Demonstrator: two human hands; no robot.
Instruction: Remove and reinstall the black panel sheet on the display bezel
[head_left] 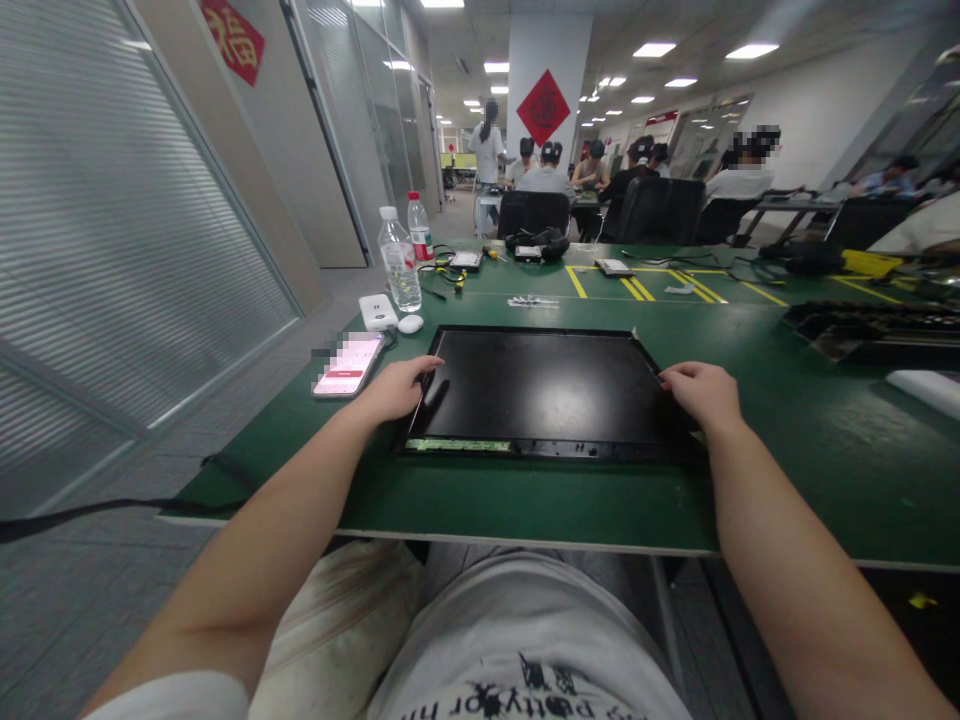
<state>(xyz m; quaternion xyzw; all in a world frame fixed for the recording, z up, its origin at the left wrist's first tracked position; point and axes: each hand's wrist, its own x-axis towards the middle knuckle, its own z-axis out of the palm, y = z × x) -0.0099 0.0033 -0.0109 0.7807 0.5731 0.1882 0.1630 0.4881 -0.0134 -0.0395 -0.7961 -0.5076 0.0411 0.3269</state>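
A black LCD screen panel (pixel 540 385) lies face up on the green table in front of me, inside a thin dark frame. Along its near edge a narrow green circuit strip (pixel 457 446) shows at the left. My left hand (pixel 401 388) grips the panel's left edge, thumb and finger closed on the rim. At the opposite side my right hand (pixel 701 390) pinches the right edge with bent fingers. Parts of both hands' fingers are hidden behind the frame.
Left of the panel lie a lit phone (pixel 349 365), a white charger box (pixel 378 312) and a water bottle (pixel 400 260). Small screws or parts (pixel 533 301) sit beyond it. Dark metal pieces (pixel 877 330) occupy the right. Several people sit at tables farther back.
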